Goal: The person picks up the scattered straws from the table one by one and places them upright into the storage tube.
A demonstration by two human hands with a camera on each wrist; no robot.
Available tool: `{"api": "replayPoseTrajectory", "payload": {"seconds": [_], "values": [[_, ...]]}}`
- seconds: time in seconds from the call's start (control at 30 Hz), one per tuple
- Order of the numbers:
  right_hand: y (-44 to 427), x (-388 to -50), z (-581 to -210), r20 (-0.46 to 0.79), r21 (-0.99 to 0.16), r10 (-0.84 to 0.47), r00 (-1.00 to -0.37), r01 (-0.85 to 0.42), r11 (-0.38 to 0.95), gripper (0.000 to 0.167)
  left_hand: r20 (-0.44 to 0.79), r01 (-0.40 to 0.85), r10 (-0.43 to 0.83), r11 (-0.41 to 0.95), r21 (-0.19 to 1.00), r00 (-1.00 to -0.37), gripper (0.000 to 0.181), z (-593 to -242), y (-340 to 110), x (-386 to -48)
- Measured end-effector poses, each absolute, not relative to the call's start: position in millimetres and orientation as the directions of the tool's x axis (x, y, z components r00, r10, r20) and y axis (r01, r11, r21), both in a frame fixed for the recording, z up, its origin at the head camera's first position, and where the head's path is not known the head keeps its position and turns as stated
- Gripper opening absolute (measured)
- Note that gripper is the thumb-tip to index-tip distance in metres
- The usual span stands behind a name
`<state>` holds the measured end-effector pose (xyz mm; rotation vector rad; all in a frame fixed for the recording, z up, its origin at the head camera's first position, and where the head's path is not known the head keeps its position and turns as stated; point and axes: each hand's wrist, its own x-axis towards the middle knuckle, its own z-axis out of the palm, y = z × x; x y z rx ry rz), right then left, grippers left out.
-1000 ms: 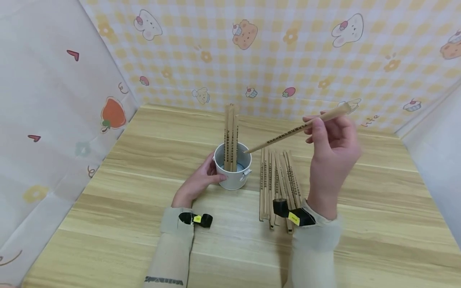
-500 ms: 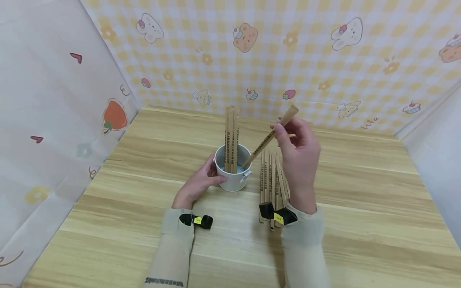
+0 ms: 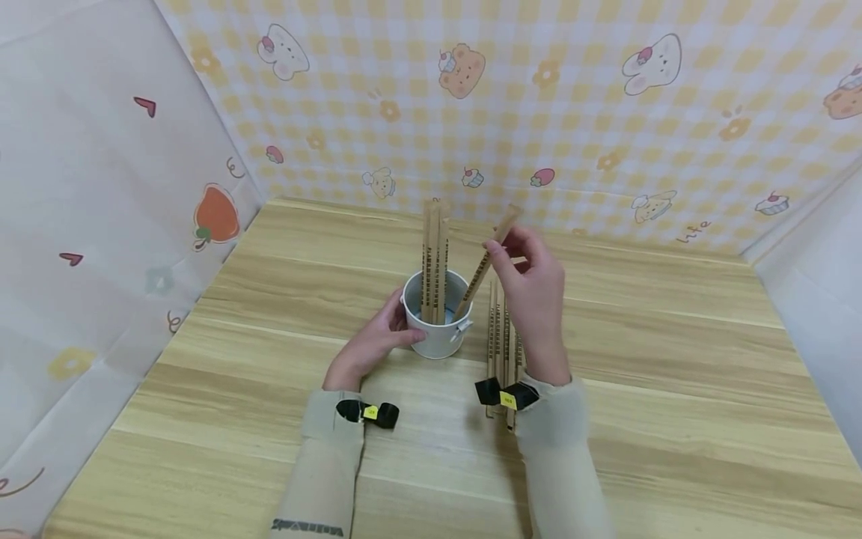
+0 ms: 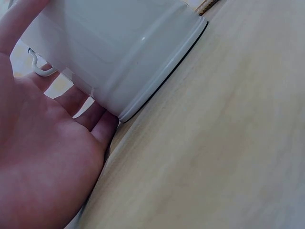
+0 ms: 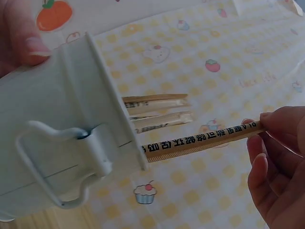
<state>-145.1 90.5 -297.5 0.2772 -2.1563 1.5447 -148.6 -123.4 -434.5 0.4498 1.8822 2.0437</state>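
Note:
A small white metal bucket stands upright on the wooden table. My left hand grips its left side, thumb across the front; in the left wrist view the fingers curl behind the bucket wall. Several paper-wrapped straws stand inside, leaning together at the back left. With thumb and fingertips, my right hand pinches one more wrapped straw near its top. That straw slants, its lower end inside the bucket by the right rim. Printed characters run along the straw in the right wrist view.
Several more wrapped straws lie on the table right of the bucket, partly hidden under my right arm. A wire handle juts from the bucket's side. A checkered cloth hangs behind, with a white cloth on the left.
My right hand has moved left with the straw, whose lower end went from beside the bucket's rim down into it. The straw is now steeper. My left hand has stayed on the bucket.

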Motion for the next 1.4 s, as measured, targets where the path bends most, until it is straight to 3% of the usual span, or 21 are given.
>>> {"api": "replayPoseTrajectory", "payload": {"seconds": [0.2,0.5,0.87,1.1,1.4], "values": [[95,-169,-332,0.476,-0.823,0.063,-0.877,-0.419,0.382,0.029,0.008,-0.027,0.438,-0.072,0.997,-0.899,0.082,-443,-124,-152],[89,-177,-346,0.405,-0.83,0.016,-0.914,-0.36,0.427,0.028,0.007,-0.026,0.45,-0.069,0.997,-0.893,0.082,-423,-122,-144],[80,-181,-358,0.298,-0.818,-0.058,-0.953,-0.286,0.499,0.026,0.006,-0.017,0.448,-0.048,0.999,-0.894,0.083,-421,-122,-143],[81,-181,-361,0.224,-0.81,-0.088,-0.971,-0.235,0.537,0.033,0.017,-0.014,0.444,-0.066,0.998,-0.896,0.083,-438,-124,-150],[84,-180,-360,0.184,-0.827,-0.095,-0.978,-0.207,0.524,0.029,-0.002,-0.034,0.437,-0.065,0.997,-0.899,0.083,-442,-124,-152]]}}
